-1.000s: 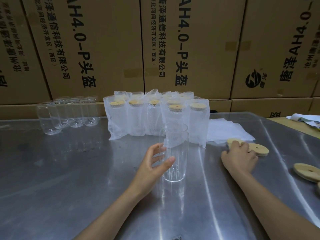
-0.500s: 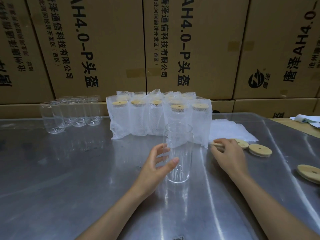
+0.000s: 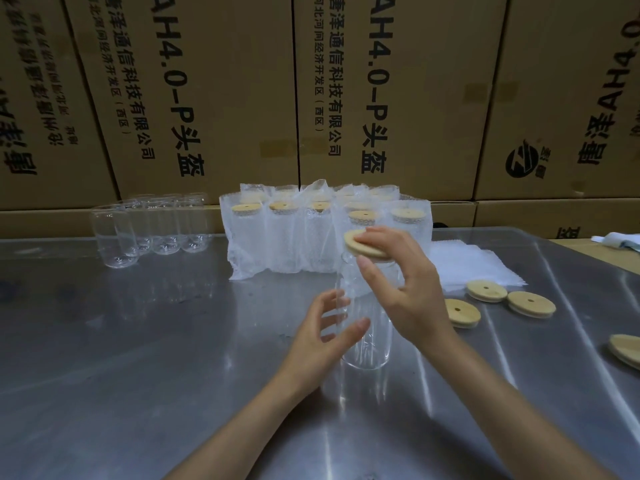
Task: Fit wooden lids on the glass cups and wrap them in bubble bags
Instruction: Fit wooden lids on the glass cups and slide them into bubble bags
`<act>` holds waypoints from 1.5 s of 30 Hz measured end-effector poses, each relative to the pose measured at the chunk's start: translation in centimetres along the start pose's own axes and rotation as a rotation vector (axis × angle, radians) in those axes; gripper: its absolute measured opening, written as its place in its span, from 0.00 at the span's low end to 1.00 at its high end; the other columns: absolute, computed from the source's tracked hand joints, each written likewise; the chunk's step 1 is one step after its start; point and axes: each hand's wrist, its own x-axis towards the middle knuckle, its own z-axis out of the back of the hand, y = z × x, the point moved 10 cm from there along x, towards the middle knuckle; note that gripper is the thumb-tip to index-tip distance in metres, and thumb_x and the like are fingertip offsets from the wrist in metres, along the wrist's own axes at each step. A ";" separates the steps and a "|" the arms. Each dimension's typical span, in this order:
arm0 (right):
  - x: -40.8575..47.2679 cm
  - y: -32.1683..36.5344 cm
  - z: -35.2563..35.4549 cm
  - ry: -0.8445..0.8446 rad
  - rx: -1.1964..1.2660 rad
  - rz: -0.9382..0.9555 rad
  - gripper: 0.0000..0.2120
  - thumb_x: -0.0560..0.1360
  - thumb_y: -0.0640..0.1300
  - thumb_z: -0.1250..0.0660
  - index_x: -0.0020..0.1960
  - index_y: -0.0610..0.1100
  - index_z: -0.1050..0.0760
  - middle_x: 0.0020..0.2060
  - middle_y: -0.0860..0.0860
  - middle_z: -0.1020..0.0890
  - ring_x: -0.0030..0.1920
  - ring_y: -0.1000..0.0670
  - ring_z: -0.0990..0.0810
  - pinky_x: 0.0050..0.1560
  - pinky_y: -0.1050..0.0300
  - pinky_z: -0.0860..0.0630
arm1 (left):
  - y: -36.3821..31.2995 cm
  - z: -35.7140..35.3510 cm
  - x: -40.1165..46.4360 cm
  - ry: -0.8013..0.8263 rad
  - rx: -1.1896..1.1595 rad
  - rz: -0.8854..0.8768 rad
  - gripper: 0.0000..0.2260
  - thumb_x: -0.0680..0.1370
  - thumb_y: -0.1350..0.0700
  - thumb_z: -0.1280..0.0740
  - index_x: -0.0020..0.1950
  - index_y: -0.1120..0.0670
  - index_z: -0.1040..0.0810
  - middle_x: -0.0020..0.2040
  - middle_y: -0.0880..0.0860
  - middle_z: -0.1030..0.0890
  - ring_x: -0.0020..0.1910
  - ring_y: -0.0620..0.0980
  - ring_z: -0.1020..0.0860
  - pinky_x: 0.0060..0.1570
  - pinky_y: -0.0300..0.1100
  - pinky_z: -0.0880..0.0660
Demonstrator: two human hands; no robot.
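Observation:
A clear glass cup (image 3: 367, 341) stands upright on the steel table (image 3: 156, 358), near the middle. My right hand (image 3: 405, 285) holds a round wooden lid (image 3: 356, 245) tilted on the cup's rim, fingers over its top and thumb at its near edge. My left hand (image 3: 325, 330) sits against the cup's left side with fingers spread around the glass. Behind the cup stand several lidded cups in bubble bags (image 3: 294, 233).
Several bare glass cups (image 3: 152, 230) stand at the back left. Flat bubble bags (image 3: 464, 268) lie right of the wrapped group. Loose wooden lids (image 3: 485, 291) lie on the right of the table, one (image 3: 627, 351) at the frame edge. Cardboard boxes (image 3: 381, 98) wall the back.
My right hand picked a lid from the right side of the table and carried it left and up onto the cup's rim. My left hand stayed by the cup.

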 end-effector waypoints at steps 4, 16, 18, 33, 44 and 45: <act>-0.1 0.0 -0.7 0.074 -0.105 0.018 0.10 0.76 0.46 0.36 0.56 0.51 0.23 0.51 0.59 0.23 0.54 0.58 0.24 0.56 0.66 0.30 | 0.1 -0.1 0.1 -0.002 0.009 -0.003 0.27 0.67 0.44 0.29 0.64 0.48 0.30 0.61 0.44 0.25 0.59 0.42 0.24 0.62 0.47 0.26; -0.3 0.0 -0.5 0.101 -0.255 0.078 0.14 0.71 0.51 0.30 0.55 0.50 0.22 0.51 0.62 0.25 0.53 0.60 0.27 0.54 0.54 0.26 | 0.3 -0.1 0.0 -0.002 0.020 0.005 0.28 0.68 0.44 0.29 0.66 0.48 0.30 0.61 0.42 0.25 0.60 0.41 0.24 0.64 0.49 0.27; -0.3 0.0 -0.5 0.098 -0.256 0.078 0.13 0.71 0.51 0.30 0.55 0.50 0.22 0.51 0.61 0.25 0.53 0.59 0.27 0.54 0.51 0.25 | 0.2 -0.1 0.0 -0.001 0.027 0.004 0.28 0.68 0.44 0.30 0.66 0.48 0.30 0.62 0.42 0.25 0.61 0.42 0.24 0.64 0.49 0.27; -2.4 -10.0 4.3 -0.243 -0.105 -0.410 0.17 0.79 0.52 0.43 0.65 0.49 0.30 0.62 0.55 0.26 0.65 0.54 0.31 0.59 0.63 0.36 | 2.1 -1.1 0.3 0.096 0.120 0.058 0.32 0.69 0.48 0.25 0.69 0.43 0.35 0.63 0.40 0.27 0.58 0.27 0.29 0.52 0.24 0.30; -3.9 -22.0 5.5 0.106 -0.708 -0.731 0.16 0.78 0.43 0.42 0.65 0.44 0.26 0.66 0.45 0.25 0.67 0.44 0.33 0.60 0.48 0.32 | 2.3 -1.1 0.4 0.114 0.102 0.053 0.34 0.64 0.42 0.26 0.67 0.39 0.35 0.62 0.36 0.27 0.59 0.27 0.28 0.54 0.29 0.28; -3.7 -22.5 5.1 0.170 -0.756 -0.713 0.16 0.78 0.44 0.42 0.64 0.45 0.25 0.68 0.46 0.27 0.69 0.44 0.35 0.64 0.48 0.35 | 2.2 -1.1 0.4 0.111 0.102 0.052 0.33 0.64 0.42 0.27 0.67 0.39 0.35 0.62 0.36 0.27 0.59 0.28 0.28 0.54 0.29 0.28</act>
